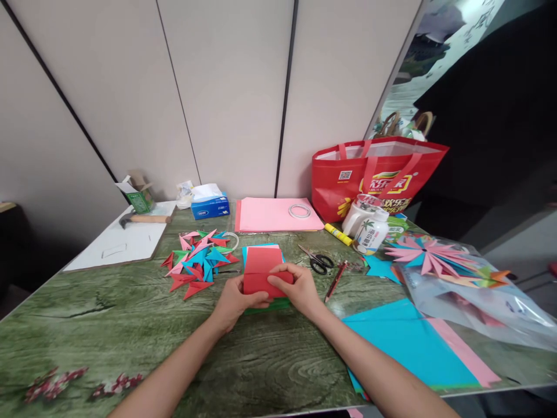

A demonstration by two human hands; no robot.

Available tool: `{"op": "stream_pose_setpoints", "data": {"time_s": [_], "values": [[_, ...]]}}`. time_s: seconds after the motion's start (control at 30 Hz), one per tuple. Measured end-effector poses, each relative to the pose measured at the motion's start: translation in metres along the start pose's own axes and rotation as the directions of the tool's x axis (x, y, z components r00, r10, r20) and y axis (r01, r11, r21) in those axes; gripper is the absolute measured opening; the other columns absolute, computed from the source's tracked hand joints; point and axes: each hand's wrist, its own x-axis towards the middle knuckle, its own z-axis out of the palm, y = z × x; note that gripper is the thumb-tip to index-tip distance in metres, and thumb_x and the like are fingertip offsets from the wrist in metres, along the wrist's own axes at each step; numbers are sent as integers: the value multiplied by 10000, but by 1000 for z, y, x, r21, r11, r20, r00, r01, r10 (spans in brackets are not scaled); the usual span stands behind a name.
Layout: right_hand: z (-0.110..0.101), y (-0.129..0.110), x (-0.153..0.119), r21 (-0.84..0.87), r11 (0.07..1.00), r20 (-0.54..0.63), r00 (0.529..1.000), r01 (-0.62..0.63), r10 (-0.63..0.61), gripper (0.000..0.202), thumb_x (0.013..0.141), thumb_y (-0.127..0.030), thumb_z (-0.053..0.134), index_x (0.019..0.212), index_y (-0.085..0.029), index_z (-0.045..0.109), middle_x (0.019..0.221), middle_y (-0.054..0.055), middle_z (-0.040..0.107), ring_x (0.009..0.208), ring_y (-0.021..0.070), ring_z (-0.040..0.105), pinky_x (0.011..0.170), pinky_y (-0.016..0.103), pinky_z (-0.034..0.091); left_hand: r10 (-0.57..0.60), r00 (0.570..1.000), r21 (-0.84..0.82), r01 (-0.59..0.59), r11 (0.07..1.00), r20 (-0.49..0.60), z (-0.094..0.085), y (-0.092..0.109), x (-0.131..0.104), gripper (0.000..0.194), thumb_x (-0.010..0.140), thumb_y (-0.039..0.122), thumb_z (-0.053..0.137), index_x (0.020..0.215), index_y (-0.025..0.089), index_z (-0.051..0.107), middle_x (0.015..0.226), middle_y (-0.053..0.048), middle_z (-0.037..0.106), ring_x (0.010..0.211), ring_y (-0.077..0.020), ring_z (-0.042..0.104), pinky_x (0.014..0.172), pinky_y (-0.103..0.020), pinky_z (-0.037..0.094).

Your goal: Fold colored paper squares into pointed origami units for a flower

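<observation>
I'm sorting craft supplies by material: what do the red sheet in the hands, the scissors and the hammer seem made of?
Red sheet: probably paper; matte, with a straight fold or edge across.
Scissors: slim greyish blades, likely metal; black handles look plastic.
Hammer: light-brown handle, apparently wood; dark head, probably metal, finish unclear.

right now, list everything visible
held paper: 1, red, centre
scissors: 1, black, centre
pen/pencil: 1, red, centre
folded pieces: many, multicoloured, left
carton: 1, green, left
hammer: 1, brown-handled, left
board: 1, white, left
tissue box: 1, blue, back
sheet stack: 1, pink, back
ring: 1, white, back
glue stick: 1, yellow, right
bottle: 1, white, right
tote: 1, red, right
paper flower: 1, multicoloured, right
sheets: several, blue, right
table: 1, green, below
left hand, right hand: 2, holding paper
</observation>
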Motion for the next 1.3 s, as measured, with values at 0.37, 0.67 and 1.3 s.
{"op": "stream_pose_setpoints", "data": {"time_s": [0.37,0.67,1.3], "values": [[-2,0,2,-4,1000,-7,1000,-4,4,119,630,-291,654,685,-185,648,697,17,675,654,182,600,641,286,463,-10,999,7,10,1000,36,-1,-2,0,337,566,260,731,843,93,637,731,-73,713,653,-241,672,649,-378,545],[-5,3,2,6,999,40,999,-34,34,130,617,-291,666,681,-179,648,710,12,676,649,174,599,618,268,452,63,980,-14,-61,998,190,-5,3,0,398,593,241,715,965,141,615,920,-57,687,858,-238,625,789,-398,483],[-11,3,8,0,1000,49,998,26,-26,194,609,-347,679,580,-183,580,612,-11,604,625,160,557,656,272,419,114,962,315,-191,930,247,-5,5,-3,272,713,282,581,951,192,676,1018,-52,668,956,-254,582,811,-365,466]]}}
